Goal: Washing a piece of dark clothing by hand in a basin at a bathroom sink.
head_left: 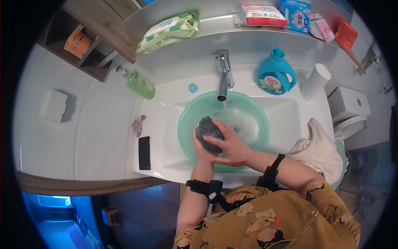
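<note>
Both my hands hold a dark grey wet cloth (pixel 206 128) bunched into a ball above a green basin (pixel 185 124) that stands in the white sink (pixel 166 124). My left hand (pixel 200 148) grips the cloth from below and behind. My right hand (pixel 229 143) wraps over it from the right, fingers spread across the top. Water runs from the chrome tap (pixel 224 74) into foamy water (pixel 246 124) in the basin.
A black phone (pixel 144 152) and a small pink cloth (pixel 138 124) lie on the sink's left rim. A green soap bottle (pixel 140 84), a blue detergent jug (pixel 274 75) and a white cup (pixel 316 81) stand at the back. A cream garment (pixel 321 151) hangs at the right, by a toilet (pixel 348 110).
</note>
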Available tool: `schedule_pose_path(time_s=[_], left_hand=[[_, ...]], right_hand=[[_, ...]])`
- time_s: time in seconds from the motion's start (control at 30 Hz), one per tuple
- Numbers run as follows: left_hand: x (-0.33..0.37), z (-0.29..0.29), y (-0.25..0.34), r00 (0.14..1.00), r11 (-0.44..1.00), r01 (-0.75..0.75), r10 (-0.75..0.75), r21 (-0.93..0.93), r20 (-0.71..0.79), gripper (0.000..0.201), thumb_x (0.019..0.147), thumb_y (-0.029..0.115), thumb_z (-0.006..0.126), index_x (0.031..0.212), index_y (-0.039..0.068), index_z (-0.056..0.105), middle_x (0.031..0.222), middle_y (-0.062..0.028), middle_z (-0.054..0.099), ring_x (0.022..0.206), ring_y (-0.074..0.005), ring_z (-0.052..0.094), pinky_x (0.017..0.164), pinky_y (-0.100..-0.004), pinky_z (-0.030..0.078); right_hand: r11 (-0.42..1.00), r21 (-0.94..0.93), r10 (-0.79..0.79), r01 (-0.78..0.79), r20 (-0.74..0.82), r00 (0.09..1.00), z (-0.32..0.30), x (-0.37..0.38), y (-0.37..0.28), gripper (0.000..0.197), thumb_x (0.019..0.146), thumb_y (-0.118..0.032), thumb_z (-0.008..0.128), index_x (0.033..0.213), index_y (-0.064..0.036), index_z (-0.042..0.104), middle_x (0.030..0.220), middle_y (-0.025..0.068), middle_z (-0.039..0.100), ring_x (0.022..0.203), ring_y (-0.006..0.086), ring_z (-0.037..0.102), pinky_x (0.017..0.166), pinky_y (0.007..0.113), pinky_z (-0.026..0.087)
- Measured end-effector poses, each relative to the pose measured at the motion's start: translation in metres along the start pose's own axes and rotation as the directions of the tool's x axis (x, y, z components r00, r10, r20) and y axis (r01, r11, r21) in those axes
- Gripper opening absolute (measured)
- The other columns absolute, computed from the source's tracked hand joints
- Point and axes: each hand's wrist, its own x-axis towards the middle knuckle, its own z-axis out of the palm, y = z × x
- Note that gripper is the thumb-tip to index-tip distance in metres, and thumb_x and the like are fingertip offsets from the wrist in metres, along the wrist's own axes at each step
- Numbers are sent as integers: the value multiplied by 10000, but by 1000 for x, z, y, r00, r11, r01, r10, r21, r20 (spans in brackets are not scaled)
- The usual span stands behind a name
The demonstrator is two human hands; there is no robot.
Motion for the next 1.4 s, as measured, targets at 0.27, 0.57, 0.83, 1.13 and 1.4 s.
schedule_pose_path(time_s=[0.27,0.57,0.83,1.13,1.4], left_hand=[[16,-13,-22,930,912,-285,338,294,-146,405,921,365,420,1154,42,498,1085,-105,570,991,-251,571,853,-376,482],[12,-7,-21,814,279,-327,569,903,118,311,877,208,548,1050,-49,566,951,-137,626,842,-206,601,738,-331,484],[12,-65,1,805,-327,-210,477,922,352,439,846,361,580,1127,24,569,983,-228,619,980,-366,573,872,-412,426],[13,-68,20,945,-819,-65,134,571,299,554,753,162,613,1287,145,465,1191,-182,545,1178,-324,461,1046,-511,246],[-29,-102,149,603,-790,118,538,602,588,681,682,147,634,1316,77,394,1122,-98,536,1171,-280,397,970,-570,217]], right_hand=[[694,551,542,-464,24,840,22,13,14,652,785,-387,654,1256,-53,352,1185,181,444,1128,274,435,969,370,341],[552,499,686,-668,183,704,31,-6,55,635,819,-507,562,1163,12,438,1069,226,579,1013,323,569,855,374,429],[720,153,621,-677,291,727,-2,-8,44,536,792,-500,600,1075,-54,506,939,205,624,898,378,602,772,401,464],[625,178,757,-760,99,646,3,-26,54,440,786,-385,662,1045,-57,525,874,137,635,817,260,624,744,339,476],[594,177,797,-785,4,604,-14,-37,37,364,784,-278,691,1015,-38,545,860,88,591,788,169,557,749,291,455]])
